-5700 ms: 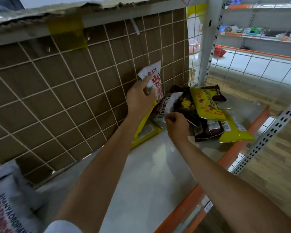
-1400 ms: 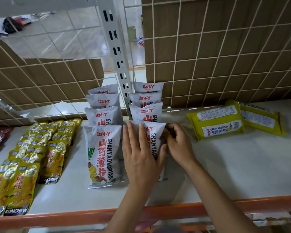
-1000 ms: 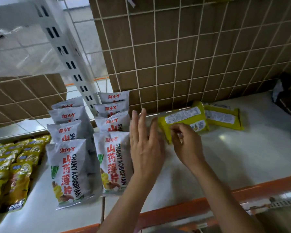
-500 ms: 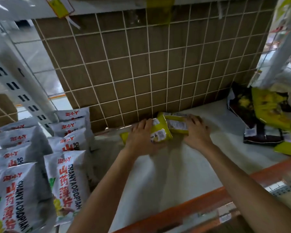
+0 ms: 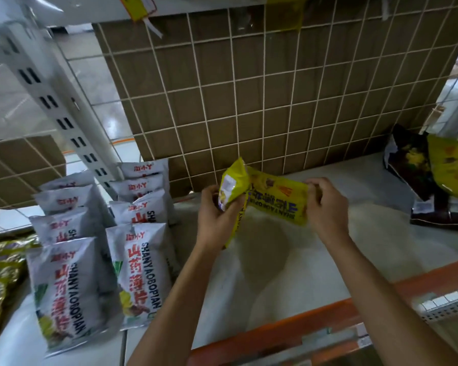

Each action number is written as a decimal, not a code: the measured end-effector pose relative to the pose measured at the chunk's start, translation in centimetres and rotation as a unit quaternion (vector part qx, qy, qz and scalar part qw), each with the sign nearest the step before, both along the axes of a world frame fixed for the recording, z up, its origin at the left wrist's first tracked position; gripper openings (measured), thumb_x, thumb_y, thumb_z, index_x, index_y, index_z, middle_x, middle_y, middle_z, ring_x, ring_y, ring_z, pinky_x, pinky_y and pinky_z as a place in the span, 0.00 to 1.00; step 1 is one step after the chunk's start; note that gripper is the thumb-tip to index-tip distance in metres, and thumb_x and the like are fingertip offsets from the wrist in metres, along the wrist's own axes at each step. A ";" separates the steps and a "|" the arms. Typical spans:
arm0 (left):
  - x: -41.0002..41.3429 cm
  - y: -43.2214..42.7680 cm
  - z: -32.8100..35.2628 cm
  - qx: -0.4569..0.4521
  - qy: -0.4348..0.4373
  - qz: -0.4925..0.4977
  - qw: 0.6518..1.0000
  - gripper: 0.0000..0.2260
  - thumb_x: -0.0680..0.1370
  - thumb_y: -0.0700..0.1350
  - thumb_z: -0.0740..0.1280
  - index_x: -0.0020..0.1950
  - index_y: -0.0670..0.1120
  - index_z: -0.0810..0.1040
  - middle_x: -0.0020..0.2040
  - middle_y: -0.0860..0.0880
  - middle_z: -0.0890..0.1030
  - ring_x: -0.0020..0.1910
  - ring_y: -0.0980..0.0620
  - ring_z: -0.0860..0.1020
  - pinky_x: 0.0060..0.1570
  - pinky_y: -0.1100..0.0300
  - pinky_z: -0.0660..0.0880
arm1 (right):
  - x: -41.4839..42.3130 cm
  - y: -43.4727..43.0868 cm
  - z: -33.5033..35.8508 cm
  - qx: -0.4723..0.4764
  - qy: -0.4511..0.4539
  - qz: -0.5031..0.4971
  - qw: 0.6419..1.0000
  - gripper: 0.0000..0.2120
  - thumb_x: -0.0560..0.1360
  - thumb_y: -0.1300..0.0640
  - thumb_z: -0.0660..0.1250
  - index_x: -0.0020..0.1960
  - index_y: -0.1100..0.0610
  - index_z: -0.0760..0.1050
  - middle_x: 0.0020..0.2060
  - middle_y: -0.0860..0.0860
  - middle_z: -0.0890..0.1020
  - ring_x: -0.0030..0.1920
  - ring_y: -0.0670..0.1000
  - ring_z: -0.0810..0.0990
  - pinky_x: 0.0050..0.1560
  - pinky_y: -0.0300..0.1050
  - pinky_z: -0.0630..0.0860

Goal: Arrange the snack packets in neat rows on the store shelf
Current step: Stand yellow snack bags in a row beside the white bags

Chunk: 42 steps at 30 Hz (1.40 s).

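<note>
Above the middle of the white metal shelf, near its back edge, the left hand grips a glossy yellow plastic snack packet tilted upward. The right hand pinches the end of a second yellow packet. White foil snack packets lie in two rows toward the shelf's left end.

Left hand: curled round first yellow packet. Right hand: pinching second yellow packet. Forearms bare, extended forward.
</note>
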<state>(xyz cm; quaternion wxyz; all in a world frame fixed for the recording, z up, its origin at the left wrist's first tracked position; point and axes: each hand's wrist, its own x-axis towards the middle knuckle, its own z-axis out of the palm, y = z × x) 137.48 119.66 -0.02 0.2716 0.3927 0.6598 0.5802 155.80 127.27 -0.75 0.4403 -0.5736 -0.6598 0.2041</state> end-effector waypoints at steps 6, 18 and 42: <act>-1.1 -3.1 1.0 -0.046 -0.504 -0.060 0.860 0.26 0.71 0.61 0.64 0.64 0.47 0.76 0.58 0.41 0.81 0.58 0.39 0.78 0.57 0.41 0.74 | -2.4 -1.7 -1.4 -0.052 0.199 -0.011 0.978 0.08 0.78 0.63 0.61 0.46 0.55 0.78 0.40 0.50 0.80 0.42 0.49 0.78 0.45 0.43 0.70; -1.2 -5.8 0.5 0.019 -0.451 -0.114 0.885 0.21 0.65 0.33 0.70 0.58 0.39 0.76 0.56 0.35 0.80 0.56 0.33 0.78 0.56 0.31 0.71 | -3.6 -3.8 -0.2 -0.045 0.304 -0.033 0.951 0.07 0.76 0.52 0.66 0.41 0.54 0.75 0.32 0.46 0.76 0.34 0.43 0.73 0.39 0.41 0.72; -1.5 -7.9 -0.7 -0.034 -0.220 -0.169 0.960 0.20 0.63 0.35 0.71 0.54 0.42 0.76 0.47 0.43 0.84 0.47 0.43 0.82 0.43 0.51 0.80 | -6.3 -2.3 6.5 0.044 0.106 0.238 0.965 0.17 0.70 0.44 0.67 0.58 0.46 0.73 0.53 0.43 0.79 0.56 0.40 0.76 0.56 0.33 0.70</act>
